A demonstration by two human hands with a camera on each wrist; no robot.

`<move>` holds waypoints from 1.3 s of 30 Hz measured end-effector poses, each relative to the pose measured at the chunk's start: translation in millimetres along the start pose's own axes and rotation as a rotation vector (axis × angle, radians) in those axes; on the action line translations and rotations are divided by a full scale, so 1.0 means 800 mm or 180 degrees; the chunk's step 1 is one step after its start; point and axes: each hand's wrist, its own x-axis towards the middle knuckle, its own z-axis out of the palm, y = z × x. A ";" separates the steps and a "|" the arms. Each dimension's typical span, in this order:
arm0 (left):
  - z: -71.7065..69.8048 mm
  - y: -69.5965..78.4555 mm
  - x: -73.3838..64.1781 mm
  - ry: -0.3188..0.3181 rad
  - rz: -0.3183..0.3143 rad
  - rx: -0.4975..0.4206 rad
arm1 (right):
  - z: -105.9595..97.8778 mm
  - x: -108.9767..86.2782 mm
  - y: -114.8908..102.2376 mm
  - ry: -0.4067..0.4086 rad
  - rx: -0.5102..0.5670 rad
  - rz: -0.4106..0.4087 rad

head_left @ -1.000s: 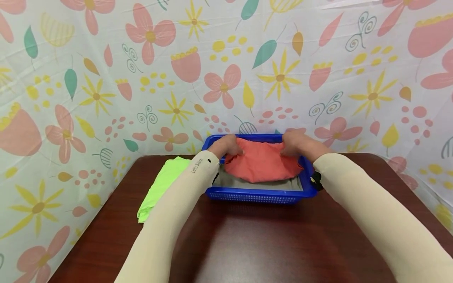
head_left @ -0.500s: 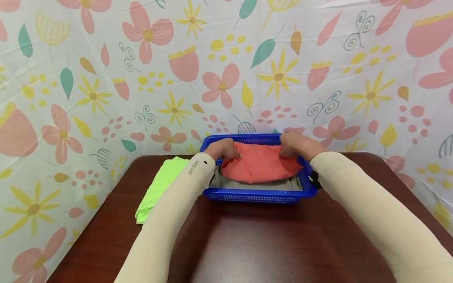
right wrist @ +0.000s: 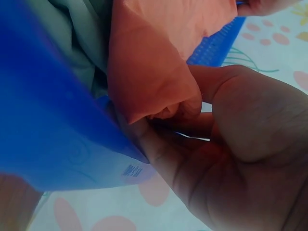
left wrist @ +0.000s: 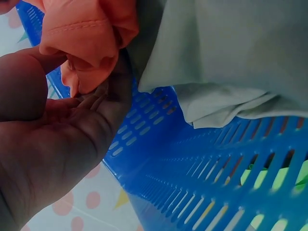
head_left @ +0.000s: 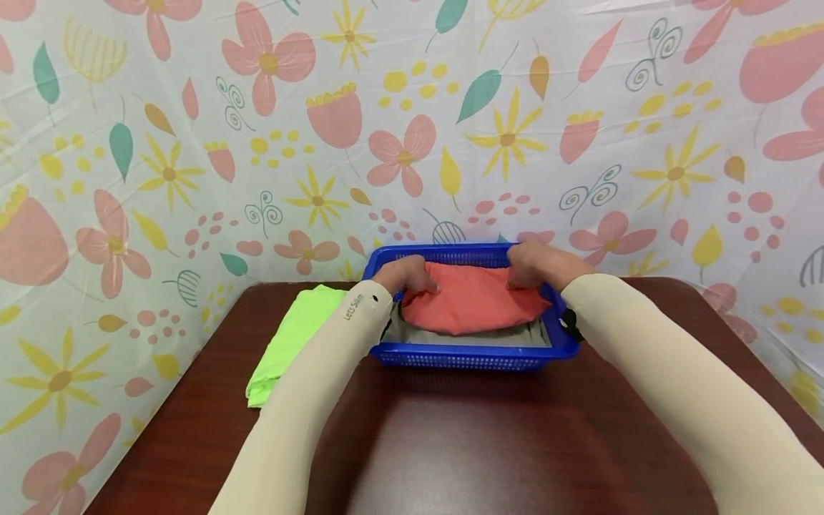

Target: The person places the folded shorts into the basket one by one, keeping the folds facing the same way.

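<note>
A folded coral-red cloth (head_left: 473, 300) lies inside a blue plastic basket (head_left: 463, 354), on top of a grey-green folded cloth (head_left: 438, 336). My left hand (head_left: 407, 275) grips the coral cloth's left end, thumb above and fingers beneath. At the opposite end my right hand (head_left: 533, 265) holds the same cloth. In the left wrist view, the left hand (left wrist: 62, 130) has the cloth's stitched edge between thumb and fingers, close to the basket's slotted wall. The right wrist view shows the right hand (right wrist: 226, 130) pinching a folded corner, its fingers under the cloth beside the basket wall.
A bright lime-green folded cloth (head_left: 292, 343) lies on the brown table (head_left: 463, 436) to the left of the basket, partly behind the left sleeve (head_left: 322, 386). Behind the table hangs a floral-patterned wall sheet (head_left: 399, 100), close to the basket's far side.
The coral cloth has sunk slightly lower into the basket with both hands still holding it. The whole view has shifted a little. In the last half second almost nothing moved.
</note>
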 end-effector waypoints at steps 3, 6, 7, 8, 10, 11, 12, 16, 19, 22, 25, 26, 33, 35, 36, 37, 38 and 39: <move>0.001 0.000 0.000 -0.0005 -0.0020 -0.0025 | 0.000 0.002 -0.001 -0.0105 -0.0003 0.0007; 0.002 0.000 0.000 -0.0002 -0.0036 -0.0041 | -0.001 0.004 -0.001 -0.0194 0.0041 0.0037; 0.002 0.000 0.001 -0.0001 -0.0044 -0.0043 | -0.001 0.005 0.000 -0.0225 0.0066 0.0054; 0.002 0.000 0.002 0.0001 -0.0053 -0.0050 | -0.001 0.005 0.000 -0.0254 0.0093 0.0064; 0.001 0.001 0.003 0.0002 -0.0066 -0.0028 | -0.001 0.007 0.001 -0.0298 0.0119 0.0069; 0.000 0.001 0.004 -0.0001 -0.0071 -0.0029 | -0.001 0.009 0.002 -0.0320 0.0151 0.0081; 0.000 0.001 0.004 -0.0014 -0.0072 -0.0026 | 0.000 0.010 0.004 -0.0336 0.0164 0.0074; -0.003 0.004 0.004 -0.0060 -0.0074 -0.0022 | 0.002 0.015 0.007 -0.0397 0.0281 0.0117; -0.003 0.004 0.006 -0.0072 -0.0078 -0.0025 | 0.003 0.018 0.009 -0.0444 0.0371 0.0174; -0.004 0.003 0.008 -0.0069 -0.0047 0.0017 | 0.003 0.020 0.009 -0.0470 0.0377 0.0168; -0.005 0.002 0.010 -0.0065 -0.0026 0.0049 | 0.004 0.022 0.009 -0.0480 0.0387 0.0176; -0.005 0.001 0.010 -0.0068 -0.0025 0.0061 | 0.004 0.023 0.009 -0.0474 0.0393 0.0171; -0.004 -0.002 0.013 -0.0119 -0.0055 0.0059 | 0.007 0.022 0.004 -0.0474 0.0520 0.0230; -0.003 -0.003 0.013 -0.0126 -0.0053 0.0079 | 0.008 0.021 0.002 -0.0464 0.0518 0.0244; -0.003 -0.003 0.014 -0.0124 -0.0049 0.0087 | 0.008 0.021 0.002 -0.0457 0.0526 0.0256; -0.003 -0.004 0.014 -0.0115 -0.0043 0.0102 | 0.008 0.021 0.001 -0.0446 0.0521 0.0265; -0.002 -0.004 0.014 -0.0105 -0.0039 0.0115 | 0.008 0.021 0.000 -0.0436 0.0507 0.0265; -0.002 -0.004 0.014 -0.0096 -0.0032 0.0135 | 0.009 0.021 0.000 -0.0437 0.0508 0.0274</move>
